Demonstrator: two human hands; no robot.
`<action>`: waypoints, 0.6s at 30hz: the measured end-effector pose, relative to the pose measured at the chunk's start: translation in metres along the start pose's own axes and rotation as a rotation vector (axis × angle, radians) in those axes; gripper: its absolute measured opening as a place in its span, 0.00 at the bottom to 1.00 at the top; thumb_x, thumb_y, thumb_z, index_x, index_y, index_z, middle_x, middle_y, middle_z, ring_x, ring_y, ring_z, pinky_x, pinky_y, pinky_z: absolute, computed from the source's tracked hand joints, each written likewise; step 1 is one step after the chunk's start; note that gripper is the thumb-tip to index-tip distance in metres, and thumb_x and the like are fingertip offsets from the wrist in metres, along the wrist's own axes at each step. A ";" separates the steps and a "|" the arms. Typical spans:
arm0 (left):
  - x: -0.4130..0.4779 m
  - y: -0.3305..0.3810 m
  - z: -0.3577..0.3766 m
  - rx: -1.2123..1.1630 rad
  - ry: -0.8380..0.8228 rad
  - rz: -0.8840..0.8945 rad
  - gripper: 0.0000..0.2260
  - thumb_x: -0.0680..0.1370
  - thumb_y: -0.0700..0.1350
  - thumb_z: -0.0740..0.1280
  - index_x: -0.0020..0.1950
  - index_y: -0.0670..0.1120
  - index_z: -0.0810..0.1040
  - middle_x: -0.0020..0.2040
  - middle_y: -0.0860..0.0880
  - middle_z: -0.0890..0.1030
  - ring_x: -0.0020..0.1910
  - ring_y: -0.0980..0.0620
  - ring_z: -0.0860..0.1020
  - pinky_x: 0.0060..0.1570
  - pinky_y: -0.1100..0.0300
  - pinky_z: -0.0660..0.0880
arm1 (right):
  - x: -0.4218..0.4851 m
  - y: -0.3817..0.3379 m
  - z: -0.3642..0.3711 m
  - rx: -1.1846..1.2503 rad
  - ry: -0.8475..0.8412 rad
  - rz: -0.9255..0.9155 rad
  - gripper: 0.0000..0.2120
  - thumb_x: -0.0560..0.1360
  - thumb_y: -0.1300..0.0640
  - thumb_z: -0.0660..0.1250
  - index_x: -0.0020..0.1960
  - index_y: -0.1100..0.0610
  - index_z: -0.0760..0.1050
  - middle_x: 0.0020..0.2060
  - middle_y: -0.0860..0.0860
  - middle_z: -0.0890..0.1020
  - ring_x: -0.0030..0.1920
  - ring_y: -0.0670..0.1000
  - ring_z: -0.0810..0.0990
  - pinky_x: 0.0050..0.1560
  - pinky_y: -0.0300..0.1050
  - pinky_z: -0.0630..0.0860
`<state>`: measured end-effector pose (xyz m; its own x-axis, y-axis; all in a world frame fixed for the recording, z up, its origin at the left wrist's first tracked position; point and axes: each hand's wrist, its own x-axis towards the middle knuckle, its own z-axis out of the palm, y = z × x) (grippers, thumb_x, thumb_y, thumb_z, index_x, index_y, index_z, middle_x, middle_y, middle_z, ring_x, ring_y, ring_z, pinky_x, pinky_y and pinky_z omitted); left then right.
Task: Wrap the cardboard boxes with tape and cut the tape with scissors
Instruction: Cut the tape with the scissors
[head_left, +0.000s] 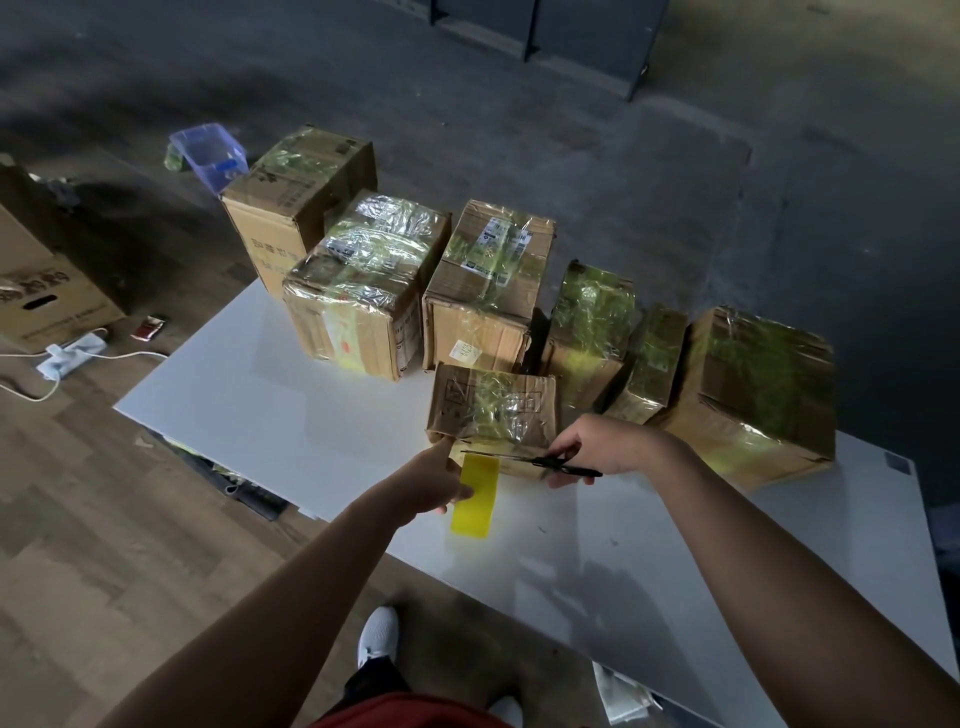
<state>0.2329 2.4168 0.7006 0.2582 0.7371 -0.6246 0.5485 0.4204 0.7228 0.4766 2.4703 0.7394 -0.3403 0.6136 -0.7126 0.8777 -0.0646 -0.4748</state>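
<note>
The right hand (605, 448) is curled through the handles of a pair of black scissors (551, 462), whose thin blades point left and are only narrowly parted. At their tips hangs a flat yellow translucent strip of tape (475, 496), pinched along its near-left edge by the left hand (435, 479). Just beyond both hands, touching the top of the strip, sits a small brown cardboard box wrapped in shiny clear tape (491, 408), on the white flat surface (249, 400). Further out from the hands stands a row of larger taped cardboard boxes (485, 291). Far left of the left hand, on the wooden floor (78, 519), lies a white power strip (72, 351).
</note>
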 end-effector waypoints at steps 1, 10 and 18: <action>0.000 0.000 0.000 0.003 0.000 0.000 0.38 0.75 0.35 0.69 0.78 0.48 0.51 0.44 0.50 0.73 0.42 0.53 0.74 0.37 0.62 0.77 | 0.000 0.000 0.000 -0.001 0.001 0.003 0.12 0.65 0.42 0.78 0.47 0.43 0.83 0.36 0.47 0.83 0.28 0.40 0.75 0.27 0.30 0.69; 0.004 -0.001 0.000 0.033 0.001 -0.010 0.36 0.75 0.36 0.69 0.78 0.47 0.53 0.50 0.46 0.74 0.44 0.50 0.75 0.35 0.63 0.76 | 0.001 0.000 0.001 0.033 -0.005 -0.010 0.11 0.66 0.47 0.78 0.47 0.46 0.84 0.31 0.40 0.82 0.27 0.41 0.76 0.27 0.32 0.70; 0.003 -0.002 -0.001 0.024 -0.002 0.000 0.36 0.75 0.35 0.69 0.78 0.48 0.53 0.49 0.44 0.73 0.45 0.48 0.74 0.34 0.62 0.74 | -0.004 0.000 0.006 0.002 -0.013 0.004 0.08 0.70 0.48 0.75 0.48 0.47 0.81 0.29 0.37 0.81 0.27 0.38 0.75 0.26 0.28 0.69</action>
<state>0.2319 2.4192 0.6976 0.2601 0.7358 -0.6253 0.5671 0.4077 0.7156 0.4758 2.4631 0.7387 -0.3415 0.6030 -0.7209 0.8782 -0.0686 -0.4734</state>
